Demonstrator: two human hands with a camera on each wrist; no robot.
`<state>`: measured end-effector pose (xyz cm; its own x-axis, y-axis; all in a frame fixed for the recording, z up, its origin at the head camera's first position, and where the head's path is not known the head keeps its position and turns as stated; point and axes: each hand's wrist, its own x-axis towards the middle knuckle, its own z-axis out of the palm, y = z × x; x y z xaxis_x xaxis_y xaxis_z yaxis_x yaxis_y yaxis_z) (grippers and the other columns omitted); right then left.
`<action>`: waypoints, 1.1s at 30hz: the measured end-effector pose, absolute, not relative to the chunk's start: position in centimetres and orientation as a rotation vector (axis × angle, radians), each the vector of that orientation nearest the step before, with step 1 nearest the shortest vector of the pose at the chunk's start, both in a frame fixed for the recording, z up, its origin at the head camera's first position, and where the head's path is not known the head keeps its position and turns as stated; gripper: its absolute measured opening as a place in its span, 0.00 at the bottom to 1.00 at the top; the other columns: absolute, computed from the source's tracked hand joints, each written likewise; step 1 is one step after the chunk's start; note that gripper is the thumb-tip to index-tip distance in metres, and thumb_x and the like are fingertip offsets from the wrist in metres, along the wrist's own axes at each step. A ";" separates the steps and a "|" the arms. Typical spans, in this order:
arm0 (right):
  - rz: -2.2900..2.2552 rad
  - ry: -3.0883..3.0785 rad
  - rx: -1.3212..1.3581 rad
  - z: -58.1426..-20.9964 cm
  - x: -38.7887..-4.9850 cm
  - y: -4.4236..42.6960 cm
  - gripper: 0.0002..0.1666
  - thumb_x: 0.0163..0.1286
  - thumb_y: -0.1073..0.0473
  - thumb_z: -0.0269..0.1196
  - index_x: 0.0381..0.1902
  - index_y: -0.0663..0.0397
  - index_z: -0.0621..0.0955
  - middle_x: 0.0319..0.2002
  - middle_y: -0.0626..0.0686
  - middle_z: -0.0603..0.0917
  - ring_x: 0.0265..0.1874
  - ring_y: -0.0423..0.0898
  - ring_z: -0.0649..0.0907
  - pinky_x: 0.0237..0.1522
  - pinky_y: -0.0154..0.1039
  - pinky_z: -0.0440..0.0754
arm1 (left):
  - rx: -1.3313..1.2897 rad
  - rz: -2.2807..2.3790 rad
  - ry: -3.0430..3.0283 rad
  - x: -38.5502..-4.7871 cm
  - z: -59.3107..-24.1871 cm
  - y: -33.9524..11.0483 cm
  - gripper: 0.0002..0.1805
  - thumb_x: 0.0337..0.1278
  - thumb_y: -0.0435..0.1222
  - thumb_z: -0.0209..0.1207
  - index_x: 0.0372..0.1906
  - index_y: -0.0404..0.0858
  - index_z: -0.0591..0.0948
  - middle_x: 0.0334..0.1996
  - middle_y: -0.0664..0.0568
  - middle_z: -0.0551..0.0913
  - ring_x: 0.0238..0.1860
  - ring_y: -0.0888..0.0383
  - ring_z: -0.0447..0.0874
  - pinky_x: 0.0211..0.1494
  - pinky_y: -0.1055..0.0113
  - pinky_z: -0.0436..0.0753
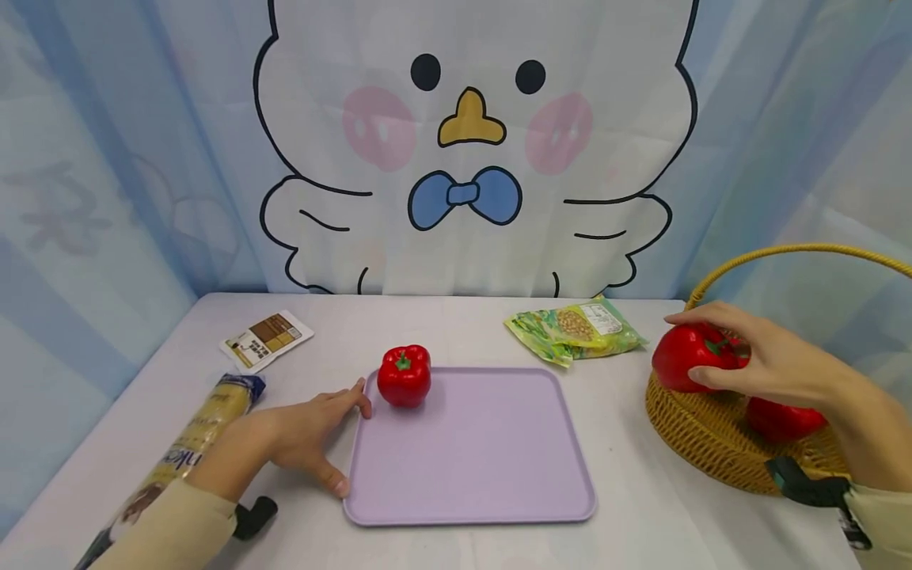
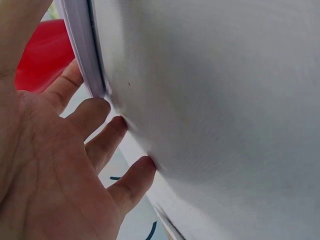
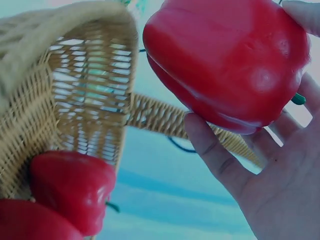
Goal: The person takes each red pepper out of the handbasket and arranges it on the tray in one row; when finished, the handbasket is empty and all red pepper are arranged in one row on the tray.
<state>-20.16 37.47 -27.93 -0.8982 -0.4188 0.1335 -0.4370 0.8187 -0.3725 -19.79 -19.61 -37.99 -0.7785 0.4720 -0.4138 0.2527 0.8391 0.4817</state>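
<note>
Our right fingers point(image 1: 720, 315) pinch a glossy red bell pepper point(image 1: 684, 362), probably light, slippery, best held by its sides; our left fingers point(image 1: 345, 402) spread against a rectangular lilac tray point(image 1: 476, 455).

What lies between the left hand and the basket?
The head view shows the tray, touched by the left hand, with a pepper near its far left corner, then a strip of white table up to the basket.

I have room to steer a hand between tray point(image 1: 473, 455) and basket point(image 1: 684, 439) — the green packet point(image 1: 570, 331) bounds its far end, the handle point(image 1: 798, 248) arches above the basket, a red pepper point(image 1: 404, 377) blocks the tray's far left.
</note>
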 end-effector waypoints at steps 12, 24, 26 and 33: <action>0.693 -2.924 0.853 -27.7 -20.7 34.1 0.37 0.62 0.56 0.75 0.67 0.34 0.75 0.60 0.47 0.76 0.49 0.47 0.78 0.37 0.35 0.87 | 0.514 0.538 2.482 -19.7 -38.0 -19.5 0.51 0.27 0.60 0.82 0.61 0.57 0.67 0.82 0.37 0.48 0.79 0.36 0.54 0.74 0.31 0.61; 0.755 -2.879 0.973 -27.6 -21.4 30.8 0.37 0.61 0.60 0.75 0.66 0.41 0.75 0.62 0.52 0.75 0.51 0.54 0.79 0.39 0.35 0.88 | 0.540 0.556 2.453 -19.7 -38.0 -19.5 0.46 0.31 0.59 0.81 0.58 0.58 0.67 0.83 0.38 0.45 0.81 0.38 0.51 0.77 0.34 0.58; 0.726 -2.873 0.989 -27.7 -21.6 30.3 0.38 0.60 0.58 0.75 0.67 0.41 0.75 0.63 0.52 0.75 0.52 0.54 0.79 0.40 0.35 0.87 | 0.538 0.538 2.458 -19.7 -37.8 -19.4 0.46 0.31 0.59 0.81 0.58 0.57 0.67 0.83 0.39 0.45 0.81 0.38 0.51 0.78 0.35 0.57; 0.722 -2.821 1.102 -28.0 -22.5 28.5 0.38 0.59 0.57 0.76 0.67 0.40 0.75 0.62 0.49 0.77 0.53 0.48 0.79 0.43 0.37 0.87 | 0.508 0.509 2.462 -19.4 -37.1 -19.2 0.46 0.32 0.58 0.82 0.58 0.57 0.67 0.84 0.41 0.45 0.79 0.41 0.56 0.78 0.36 0.59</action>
<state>-22.46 28.54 -28.01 -0.7491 -0.6346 0.1901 -0.6479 0.6420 -0.4099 -19.43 -19.18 -37.11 -0.7663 0.4577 -0.4509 0.2415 0.8555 0.4580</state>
